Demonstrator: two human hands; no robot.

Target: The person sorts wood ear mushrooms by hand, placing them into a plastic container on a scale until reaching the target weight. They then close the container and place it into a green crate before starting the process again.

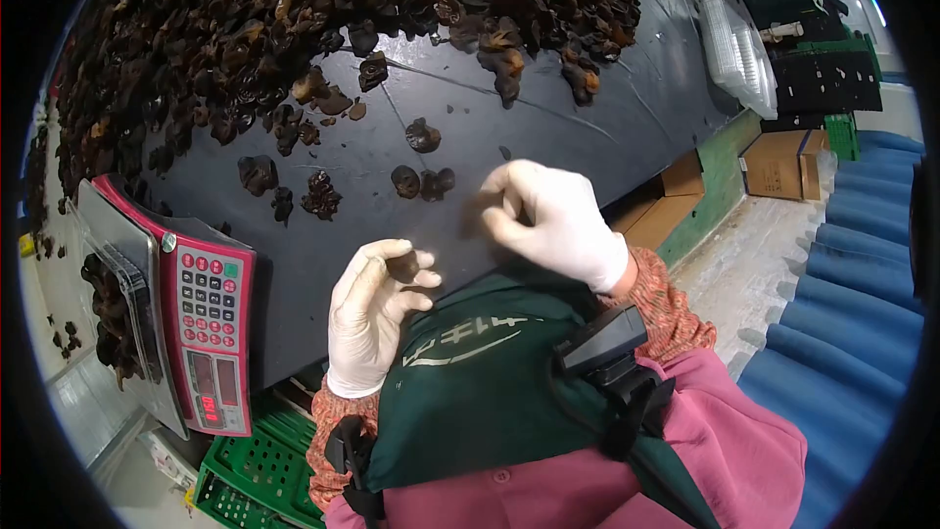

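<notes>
My left hand [377, 309], in a white glove, is above the near edge of the dark table [372, 171], its fingers curled round a small dark piece. To its right my right hand [553, 220], also gloved, has thumb and index finger drawn together beside a blurred dark piece [477, 216]. Beyond my hands lie loose dark fungus pieces [423, 135] and a small cluster [321, 196]. A large heap of dark fungus [225, 29] spreads over the far side. On the left, a pink scale [211, 313] has a tray holding more fungus [113, 313].
Green crates [264, 470] are below the table at the lower left. A stack of clear plastic trays [739, 54] lies at the table's right edge. Cardboard boxes [778, 165] and blue sheeting [842, 323] are farther right.
</notes>
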